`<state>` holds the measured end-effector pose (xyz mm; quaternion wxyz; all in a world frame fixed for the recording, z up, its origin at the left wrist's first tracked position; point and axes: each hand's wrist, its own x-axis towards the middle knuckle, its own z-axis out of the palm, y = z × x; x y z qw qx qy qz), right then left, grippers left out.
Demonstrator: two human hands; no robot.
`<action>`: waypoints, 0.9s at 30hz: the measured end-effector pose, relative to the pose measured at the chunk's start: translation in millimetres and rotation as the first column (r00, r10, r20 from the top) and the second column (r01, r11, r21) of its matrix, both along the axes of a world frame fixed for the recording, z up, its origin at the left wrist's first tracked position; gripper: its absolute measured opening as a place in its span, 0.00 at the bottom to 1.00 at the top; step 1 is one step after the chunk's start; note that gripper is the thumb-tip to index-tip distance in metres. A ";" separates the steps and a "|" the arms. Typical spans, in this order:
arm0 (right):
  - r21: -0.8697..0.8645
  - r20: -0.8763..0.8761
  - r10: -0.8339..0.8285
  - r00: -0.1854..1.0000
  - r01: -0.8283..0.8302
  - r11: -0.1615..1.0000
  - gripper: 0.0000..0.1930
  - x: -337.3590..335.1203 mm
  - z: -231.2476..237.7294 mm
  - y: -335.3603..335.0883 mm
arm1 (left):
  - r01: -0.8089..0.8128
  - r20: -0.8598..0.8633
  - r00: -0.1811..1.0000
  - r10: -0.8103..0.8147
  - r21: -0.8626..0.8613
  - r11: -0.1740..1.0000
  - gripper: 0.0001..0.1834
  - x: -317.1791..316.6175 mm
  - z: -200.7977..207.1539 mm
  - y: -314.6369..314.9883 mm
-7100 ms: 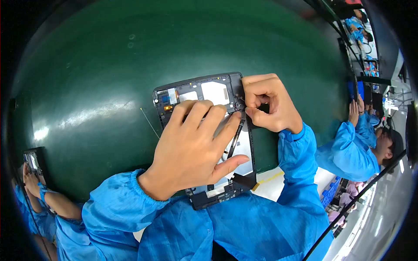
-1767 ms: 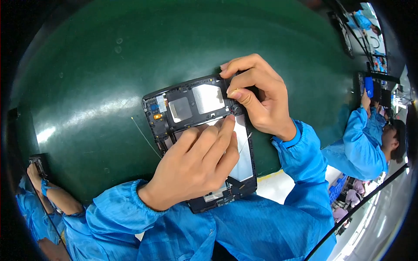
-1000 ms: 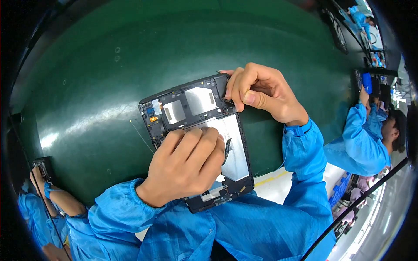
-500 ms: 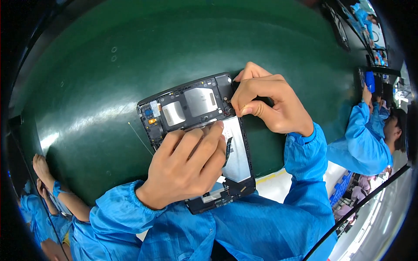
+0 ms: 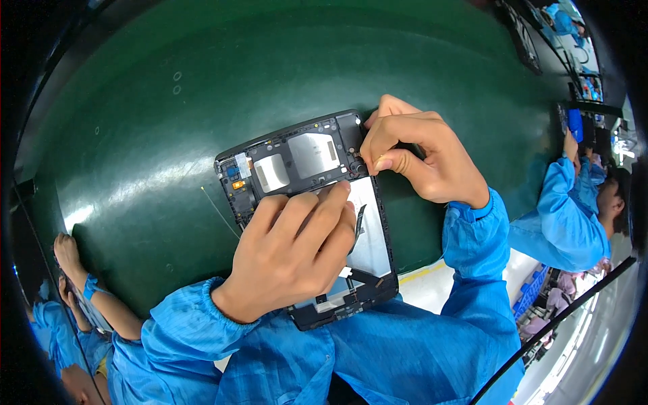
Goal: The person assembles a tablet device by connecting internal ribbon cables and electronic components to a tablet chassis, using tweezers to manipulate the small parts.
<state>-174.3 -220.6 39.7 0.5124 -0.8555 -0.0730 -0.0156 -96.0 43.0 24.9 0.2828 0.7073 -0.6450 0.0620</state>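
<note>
Tablet (image 5: pixel 314 158) lies open, wire (image 5: pixel 218 210) out left: looks unfinished. Right hand (image 5: pixel 439 158) pinched together at right edge; left hand (image 5: pixel 283 253) atop, grip unclear.

Left grip (image 5: pixel 287 253), palm down and loosely curled; right grip (image 5: pixel 437 165), side-on in a thumb-and-finger pinch.

A green tabletop (image 5: pixel 263 61) spreads toward 12 o'clock; a blue-clad co-worker (image 5: pixel 567 212) at 3, a blue crate (image 5: pixel 530 291) at 4, another blue-clad person (image 5: pixel 57 327) at 8
</note>
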 end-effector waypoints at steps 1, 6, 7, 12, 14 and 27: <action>-0.014 0.004 0.002 1.000 -0.001 1.000 0.10 -0.2 -0.1 -0.3 | 0.001 -0.001 1.000 -0.001 0.000 1.000 0.17 0.4 0.2 -0.6; -0.033 -0.001 0.001 1.000 -0.001 0.999 0.10 -1.0 0.1 -1.3 | 0.032 -0.004 1.000 -0.031 0.065 0.997 0.19 2.4 3.4 -3.9; -0.036 -0.001 0.002 1.000 -0.002 0.999 0.09 -1.0 0.4 -1.4 | 0.032 -0.004 1.000 -0.031 0.065 0.997 0.19 2.5 3.1 -4.2; -0.024 0.011 -0.011 1.000 0.011 1.000 0.09 -0.4 1.1 -0.3 | 0.015 -0.002 1.000 -0.015 0.054 0.998 0.18 1.6 1.2 -4.6; -0.009 0.011 -0.019 1.000 0.019 1.000 0.09 1.1 0.8 1.0 | 0.010 -0.010 1.000 -0.010 0.039 0.999 0.18 2.3 1.3 -2.2; 0.012 0.034 -0.030 0.999 0.030 0.999 0.05 0.5 -3.2 0.4 | 0.021 0.042 0.999 -0.025 0.094 0.995 0.21 1.0 7.2 -5.0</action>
